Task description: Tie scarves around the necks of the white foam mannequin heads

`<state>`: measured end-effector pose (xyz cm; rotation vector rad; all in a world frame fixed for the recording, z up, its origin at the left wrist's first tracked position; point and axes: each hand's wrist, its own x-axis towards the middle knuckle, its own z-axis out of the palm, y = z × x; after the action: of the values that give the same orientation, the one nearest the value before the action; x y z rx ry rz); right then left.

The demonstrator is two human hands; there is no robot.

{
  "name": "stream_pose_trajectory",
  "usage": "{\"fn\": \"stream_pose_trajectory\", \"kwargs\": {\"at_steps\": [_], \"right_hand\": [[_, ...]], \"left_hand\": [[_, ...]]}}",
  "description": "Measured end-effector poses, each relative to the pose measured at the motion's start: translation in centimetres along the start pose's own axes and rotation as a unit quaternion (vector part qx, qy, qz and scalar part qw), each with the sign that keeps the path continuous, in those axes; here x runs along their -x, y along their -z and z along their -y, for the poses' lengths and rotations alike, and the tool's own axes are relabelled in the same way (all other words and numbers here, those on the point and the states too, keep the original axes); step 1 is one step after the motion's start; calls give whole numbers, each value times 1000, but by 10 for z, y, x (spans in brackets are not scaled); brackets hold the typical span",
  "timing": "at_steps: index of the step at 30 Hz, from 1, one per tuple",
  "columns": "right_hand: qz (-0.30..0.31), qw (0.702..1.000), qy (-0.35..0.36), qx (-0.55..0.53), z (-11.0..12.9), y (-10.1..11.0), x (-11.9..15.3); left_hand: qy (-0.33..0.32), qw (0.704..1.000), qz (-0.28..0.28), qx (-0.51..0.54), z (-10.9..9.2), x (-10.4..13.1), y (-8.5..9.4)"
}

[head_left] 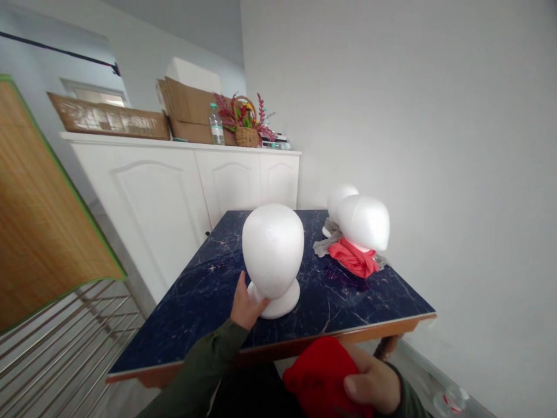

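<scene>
A white foam mannequin head (273,249) stands upright on its round base on the dark blue table. My left hand (247,305) is closed around its neck, the thumb in front and the fingers partly hidden behind. Low in the view, in front of the table edge, my right hand (372,380) grips a bunched piece of red cloth (324,374); its folds hide what kind of garment it is. The head's top is bare.
On the table's (209,302) right side, white foam heads (364,219) lie by coral-red cloth (354,258) and grey cloth (322,247). Behind stands a white cabinet (161,197) bearing cardboard boxes (191,110), a bottle (216,125) and a flower basket (247,136). A metal rack (87,325) is at left.
</scene>
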<state>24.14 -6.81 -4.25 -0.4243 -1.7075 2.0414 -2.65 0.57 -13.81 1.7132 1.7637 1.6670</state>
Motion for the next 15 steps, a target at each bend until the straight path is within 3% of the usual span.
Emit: {"fn": "stream_pose_trajectory", "kwargs": {"at_steps": [2, 3, 4, 6, 8, 10, 12, 15], "right_hand": [[22, 998, 13, -59, -5, 3, -4], [21, 996, 21, -85, -8, 3, -6], [19, 994, 25, -106, -10, 3, -8], [20, 991, 28, -126, -12, 0, -13], [26, 992, 23, -121, -11, -4, -17], [36, 993, 15, -115, -9, -7, -18], [32, 992, 9, -125, -9, -5, -17], [-5, 992, 1, -123, -11, 7, -12]], "left_hand": [[-16, 996, -88, 14, -10, 33, 14], [-38, 994, -97, 33, -18, 51, 22], [-62, 996, -58, 41, -28, 67, 28], [-93, 981, 144, 87, -52, 89, 37], [-91, 912, 380, 127, -77, 92, 40], [-52, 855, 495, 147, -96, 81, 40], [-10, 848, 509, 148, -104, 63, 43], [36, 890, 428, 152, -98, 38, 57]]}}
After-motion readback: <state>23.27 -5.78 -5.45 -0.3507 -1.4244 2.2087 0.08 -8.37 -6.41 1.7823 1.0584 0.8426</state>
